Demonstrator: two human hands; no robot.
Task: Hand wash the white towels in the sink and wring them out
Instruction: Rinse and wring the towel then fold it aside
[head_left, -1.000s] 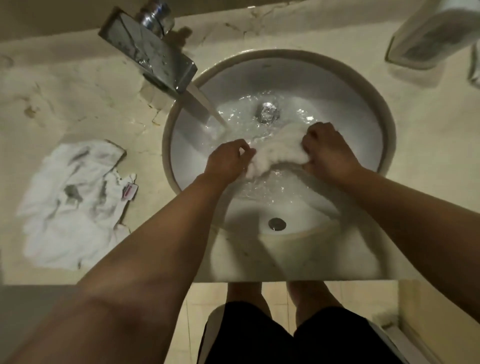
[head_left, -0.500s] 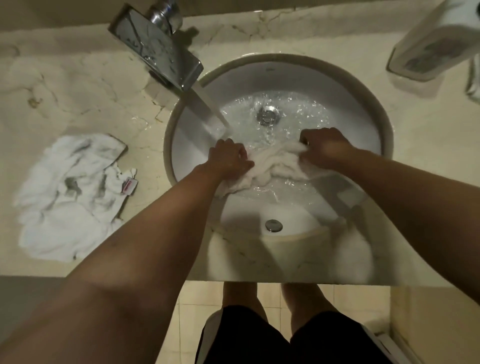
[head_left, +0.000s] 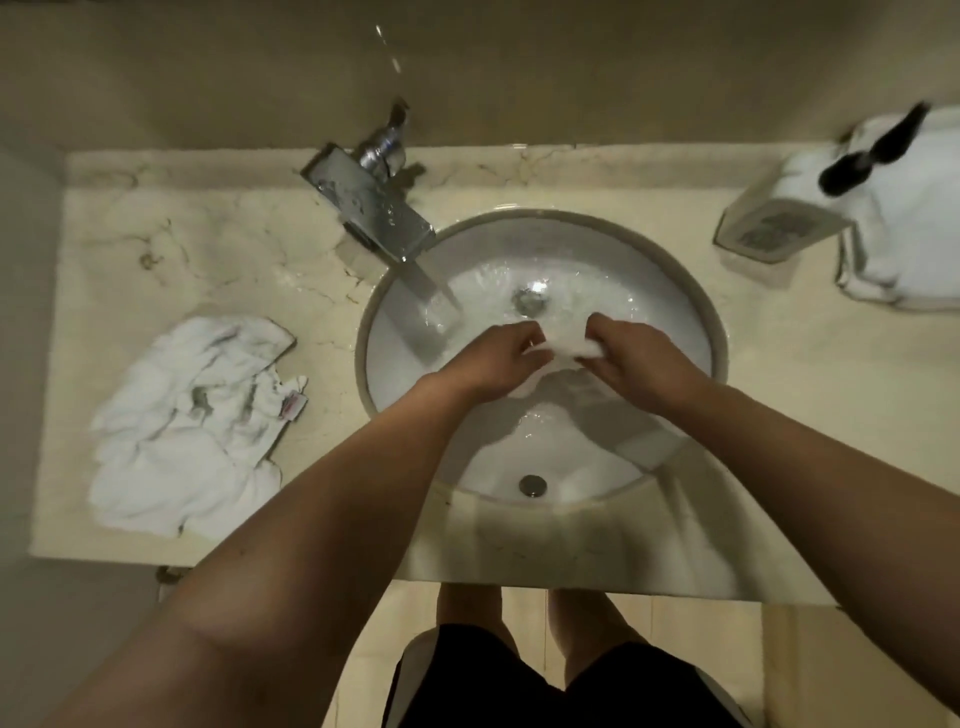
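Observation:
A wet white towel (head_left: 563, 349) is bunched up between my two hands over the middle of the round white sink (head_left: 670, 291). My left hand (head_left: 493, 358) grips its left end with curled fingers. My right hand (head_left: 634, 358) grips its right end, close to the left hand. Most of the towel is hidden inside my fists. Water runs from the chrome tap (head_left: 369, 208) into the basin, left of my hands. Another crumpled white towel (head_left: 192, 426) with a small red label lies on the marble counter (head_left: 208, 249) to the left.
A white box-shaped dispenser (head_left: 774, 228) and a folded white towel (head_left: 904, 228) with a dark object on it sit at the back right of the counter. The drain (head_left: 530, 300) lies just beyond my hands. My legs stand below the counter's front edge.
My hands have come closer together, squeezing the towel into a small bunch. The camera has pulled back and up, showing more of the counter and wall.

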